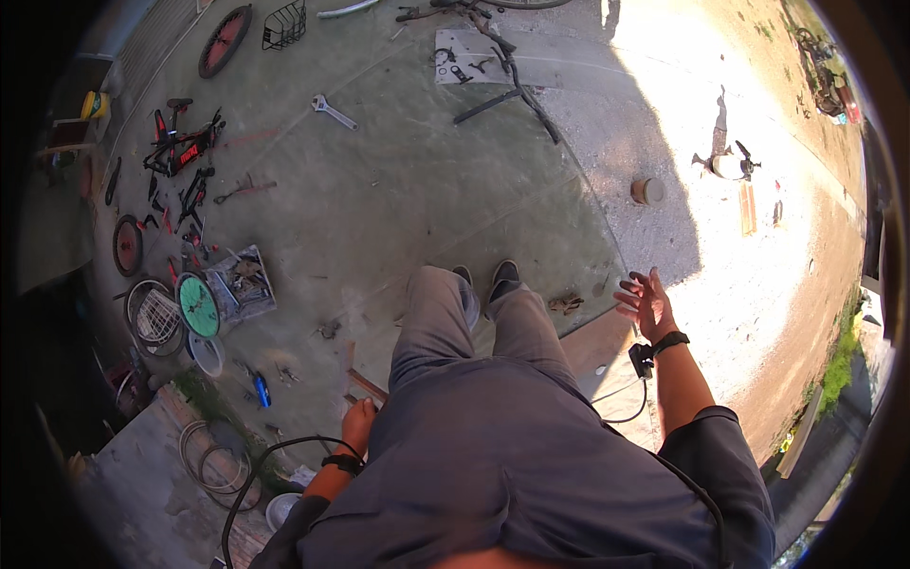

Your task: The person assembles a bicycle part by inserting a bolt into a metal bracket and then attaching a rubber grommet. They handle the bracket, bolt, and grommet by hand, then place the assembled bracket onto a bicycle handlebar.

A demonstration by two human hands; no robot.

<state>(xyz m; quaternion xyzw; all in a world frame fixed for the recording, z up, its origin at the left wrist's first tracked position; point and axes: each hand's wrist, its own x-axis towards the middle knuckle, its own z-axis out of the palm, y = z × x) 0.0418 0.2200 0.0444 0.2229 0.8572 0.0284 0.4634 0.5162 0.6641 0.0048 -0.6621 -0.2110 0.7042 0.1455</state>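
My right hand [647, 305] is raised out to the right, its fingers spread and nothing in them. It wears a black wrist strap with a small dark device [642, 360] and a cable. My left hand [358, 424] hangs low beside my left hip, close to a brown wooden bar [367, 386]. Its fingers are mostly hidden, so I cannot make out whether it grips anything. An adjustable wrench [334, 111] lies on the concrete floor [417, 180] ahead. To the left is a black and red bicycle frame [180, 152], with a toolbox [248, 284] of mixed tools nearer me.
Several wheels lie left, including one with a green disc [197, 304]; a red-rimmed wheel [225, 41] and wire basket [284, 25] are farther off. A blue bottle [262, 390] lies near left. At right are a round can [648, 192] and a sunlit white container [729, 167].
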